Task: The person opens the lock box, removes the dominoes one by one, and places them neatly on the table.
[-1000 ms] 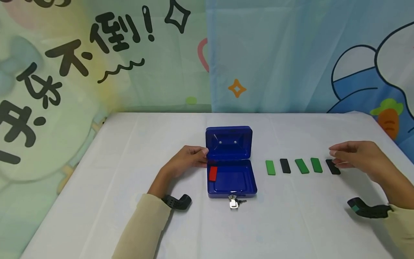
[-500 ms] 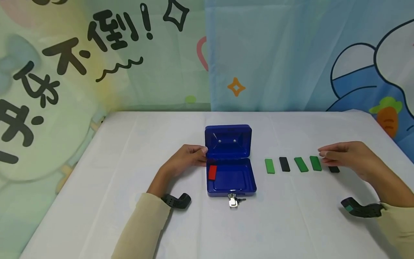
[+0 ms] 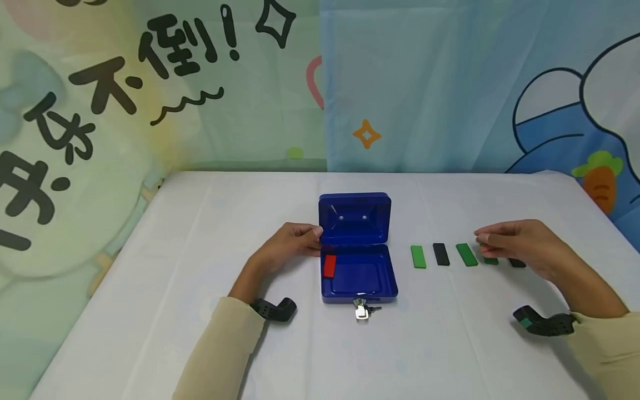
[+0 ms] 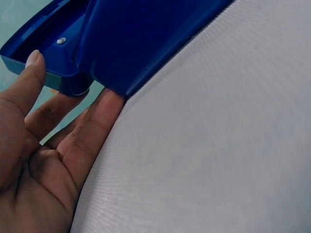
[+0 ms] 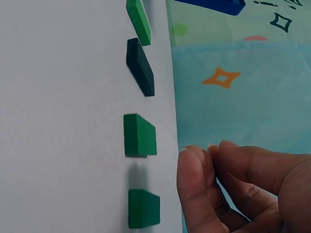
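A blue cash box [image 3: 367, 272] stands with its lid [image 3: 355, 214] raised. My left hand [image 3: 290, 244] holds the lid's left side, thumb on the rim and fingers behind it, as the left wrist view shows. One red tile [image 3: 329, 265] lies inside the box. To the right of the box runs a row of green and black tiles, with a green tile [image 3: 418, 256] nearest to it, then a black tile [image 3: 441, 254] and another green tile [image 3: 467, 254]. Above the far end hovers my right hand [image 3: 525, 244], fingers loosely bent and nothing between them, partly covering a green tile [image 3: 490, 260] and a black tile [image 3: 517, 263].
Keys [image 3: 361, 311] hang from the lock at the box's front. White cloth [image 3: 425, 344] covers the table, and a printed curtain [image 3: 425, 83] rises behind its far edge. Each wrist carries a black band [image 3: 274, 311].
My right hand has moved left along the row, from above the last black tile to above the last green one. The left hand stays on the lid.
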A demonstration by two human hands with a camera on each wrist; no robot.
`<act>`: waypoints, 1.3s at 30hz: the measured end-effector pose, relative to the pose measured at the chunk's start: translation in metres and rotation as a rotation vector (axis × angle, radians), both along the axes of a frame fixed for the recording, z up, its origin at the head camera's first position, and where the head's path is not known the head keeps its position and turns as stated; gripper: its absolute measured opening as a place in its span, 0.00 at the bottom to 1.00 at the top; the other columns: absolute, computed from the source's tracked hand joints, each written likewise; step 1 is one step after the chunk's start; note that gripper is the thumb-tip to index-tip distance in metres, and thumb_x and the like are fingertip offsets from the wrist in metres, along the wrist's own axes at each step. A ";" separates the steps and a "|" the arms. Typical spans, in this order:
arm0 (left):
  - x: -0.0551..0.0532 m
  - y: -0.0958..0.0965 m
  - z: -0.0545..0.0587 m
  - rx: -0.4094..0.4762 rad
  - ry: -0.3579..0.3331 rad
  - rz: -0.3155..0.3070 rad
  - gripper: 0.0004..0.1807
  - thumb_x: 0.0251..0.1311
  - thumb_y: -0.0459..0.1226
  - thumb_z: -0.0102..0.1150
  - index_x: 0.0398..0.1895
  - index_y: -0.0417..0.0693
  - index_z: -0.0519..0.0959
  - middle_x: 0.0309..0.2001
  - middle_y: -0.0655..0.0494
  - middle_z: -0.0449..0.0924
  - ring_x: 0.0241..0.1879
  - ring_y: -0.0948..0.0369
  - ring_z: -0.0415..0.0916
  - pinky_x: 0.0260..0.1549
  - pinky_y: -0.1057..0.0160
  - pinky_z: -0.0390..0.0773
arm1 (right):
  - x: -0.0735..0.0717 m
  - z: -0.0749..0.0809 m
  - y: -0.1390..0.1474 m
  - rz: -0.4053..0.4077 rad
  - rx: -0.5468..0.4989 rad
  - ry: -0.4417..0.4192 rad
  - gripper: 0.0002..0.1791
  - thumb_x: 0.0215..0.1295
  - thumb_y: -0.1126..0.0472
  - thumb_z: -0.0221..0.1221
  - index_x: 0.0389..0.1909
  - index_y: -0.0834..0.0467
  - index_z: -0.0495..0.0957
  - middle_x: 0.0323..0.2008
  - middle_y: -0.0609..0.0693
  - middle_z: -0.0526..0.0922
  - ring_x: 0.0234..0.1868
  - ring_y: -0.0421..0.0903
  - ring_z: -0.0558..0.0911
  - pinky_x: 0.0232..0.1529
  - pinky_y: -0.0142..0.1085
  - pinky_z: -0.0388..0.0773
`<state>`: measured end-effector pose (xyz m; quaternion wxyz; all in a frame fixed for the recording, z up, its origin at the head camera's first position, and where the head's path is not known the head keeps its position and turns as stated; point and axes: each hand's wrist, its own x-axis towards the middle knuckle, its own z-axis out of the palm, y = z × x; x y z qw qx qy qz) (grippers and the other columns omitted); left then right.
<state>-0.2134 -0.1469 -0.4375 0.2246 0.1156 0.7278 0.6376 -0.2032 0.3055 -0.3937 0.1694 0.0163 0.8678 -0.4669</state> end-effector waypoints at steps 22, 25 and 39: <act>-0.001 0.001 -0.003 -0.012 0.006 0.012 0.25 0.70 0.44 0.55 0.62 0.35 0.74 0.53 0.44 0.80 0.49 0.52 0.80 0.50 0.59 0.80 | 0.004 0.005 -0.050 0.139 -0.134 -0.026 0.25 0.70 0.60 0.58 0.57 0.77 0.70 0.46 0.60 0.83 0.38 0.45 0.85 0.44 0.36 0.83; -0.001 0.001 -0.002 -0.012 0.004 0.012 0.25 0.70 0.44 0.55 0.62 0.35 0.73 0.53 0.43 0.80 0.49 0.52 0.80 0.50 0.59 0.80 | 0.006 0.007 -0.056 0.150 -0.134 -0.036 0.24 0.70 0.60 0.58 0.57 0.77 0.71 0.45 0.59 0.83 0.39 0.45 0.85 0.45 0.35 0.82; 0.001 0.002 -0.001 -0.023 0.014 0.005 0.25 0.70 0.45 0.55 0.62 0.35 0.73 0.54 0.44 0.79 0.50 0.52 0.80 0.49 0.59 0.80 | 0.014 0.006 -0.080 0.196 -0.186 -0.077 0.21 0.69 0.63 0.59 0.54 0.76 0.74 0.39 0.58 0.84 0.37 0.47 0.85 0.44 0.39 0.83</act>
